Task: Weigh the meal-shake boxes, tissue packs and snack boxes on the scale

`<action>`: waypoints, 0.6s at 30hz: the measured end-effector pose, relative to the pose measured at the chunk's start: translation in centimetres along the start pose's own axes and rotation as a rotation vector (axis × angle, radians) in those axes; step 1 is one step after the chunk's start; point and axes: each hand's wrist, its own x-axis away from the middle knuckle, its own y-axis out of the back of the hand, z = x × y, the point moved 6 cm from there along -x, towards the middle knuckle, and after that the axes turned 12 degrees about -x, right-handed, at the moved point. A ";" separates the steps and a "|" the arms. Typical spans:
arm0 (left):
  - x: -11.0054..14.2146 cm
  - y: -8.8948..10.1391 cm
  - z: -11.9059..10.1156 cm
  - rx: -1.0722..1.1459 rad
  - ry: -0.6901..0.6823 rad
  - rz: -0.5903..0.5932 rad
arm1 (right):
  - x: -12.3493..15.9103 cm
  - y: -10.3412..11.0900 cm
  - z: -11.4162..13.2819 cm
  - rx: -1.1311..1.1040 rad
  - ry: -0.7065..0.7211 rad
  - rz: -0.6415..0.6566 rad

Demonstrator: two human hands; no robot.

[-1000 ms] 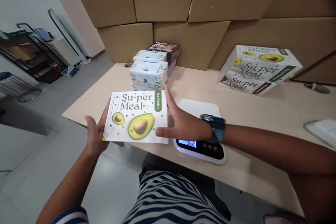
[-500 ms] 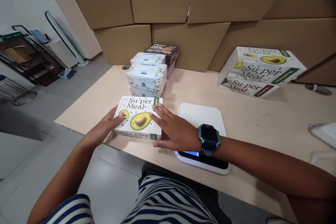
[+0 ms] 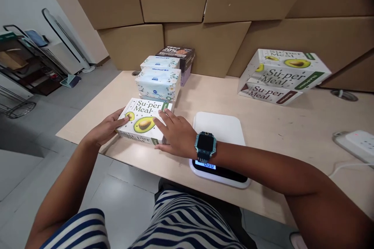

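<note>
A white "Su-per Meal" box (image 3: 144, 118) with avocado pictures lies flat on the light wooden table (image 3: 274, 124), near its front left edge. My left hand (image 3: 106, 129) grips the box's left end. My right hand (image 3: 173, 134) rests on its right end, fingers spread over the top; a blue-green watch is on that wrist. Just right of the box stands a white kitchen scale (image 3: 220, 128) with nothing on its plate and a lit display reading zeros.
Behind the box is a stack of tissue packs (image 3: 157, 79) and a dark carton (image 3: 177, 54). Two more "Su-per Meal" boxes (image 3: 280, 76) sit stacked at the back right. Big cardboard cartons (image 3: 210, 15) line the back. A power strip (image 3: 356, 144) lies at the right edge.
I have lowered the box from the air in front of me onto the table left of the scale. The scale's reading has dropped to zeros.
</note>
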 end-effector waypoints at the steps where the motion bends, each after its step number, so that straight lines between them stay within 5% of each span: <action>1: -0.1 0.0 0.0 0.011 -0.004 -0.009 | 0.1 0.3 -0.2 -0.009 -0.001 0.012; 8: -0.8 0.0 -0.1 0.024 -0.021 -0.047 | 1.4 2.0 -2.8 -0.052 0.058 0.127; 18: -1.4 -0.3 -0.7 0.031 -0.055 -0.082 | 1.1 0.8 -5.6 -0.164 0.076 0.166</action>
